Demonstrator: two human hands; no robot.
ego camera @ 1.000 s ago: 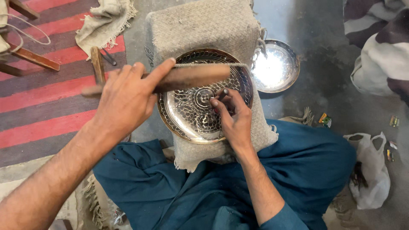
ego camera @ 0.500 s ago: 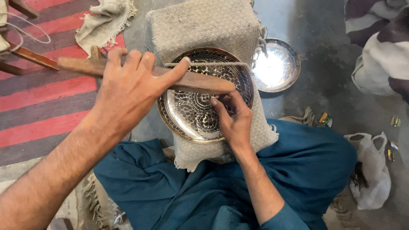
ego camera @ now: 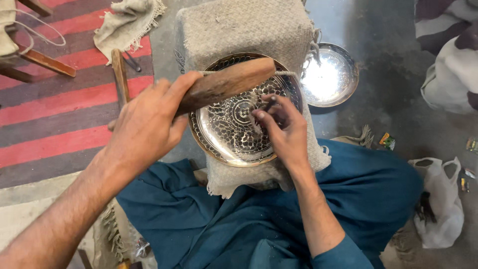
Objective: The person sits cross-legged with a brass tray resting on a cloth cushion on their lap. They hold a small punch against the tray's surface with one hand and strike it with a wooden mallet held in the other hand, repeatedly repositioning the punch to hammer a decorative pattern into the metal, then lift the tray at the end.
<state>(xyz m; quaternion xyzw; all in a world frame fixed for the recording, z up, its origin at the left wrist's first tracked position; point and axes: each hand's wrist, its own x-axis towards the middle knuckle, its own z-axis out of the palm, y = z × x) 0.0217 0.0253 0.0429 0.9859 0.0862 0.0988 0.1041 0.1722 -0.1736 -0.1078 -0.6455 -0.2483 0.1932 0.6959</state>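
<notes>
Left hand [ego camera: 144, 127] grips long brown wooden mallet [ego camera: 224, 84] above engraved round silver metal plate [ego camera: 239, 124] on grey cloth-covered block [ego camera: 244, 25]. Right hand [ego camera: 284, 129] pinches thin dark metal punch [ego camera: 268, 105] on plate.

Plain metal plate [ego camera: 329, 75], white plastic bag [ego camera: 440, 206], fringed cloth [ego camera: 128, 22].

Over the engraved round metal plate [ego camera: 234, 134], the brown wooden mallet [ego camera: 224, 84] spans the upper half and the right hand [ego camera: 284, 132] covers the right part, leaving only the lower left open. Bare grey floor lies right of the cloth-covered block [ego camera: 239, 30], past the plain shiny metal dish [ego camera: 328, 74]. A wooden-handled tool [ego camera: 119, 74] lies on the red striped rug [ego camera: 59, 119] at the left.
</notes>
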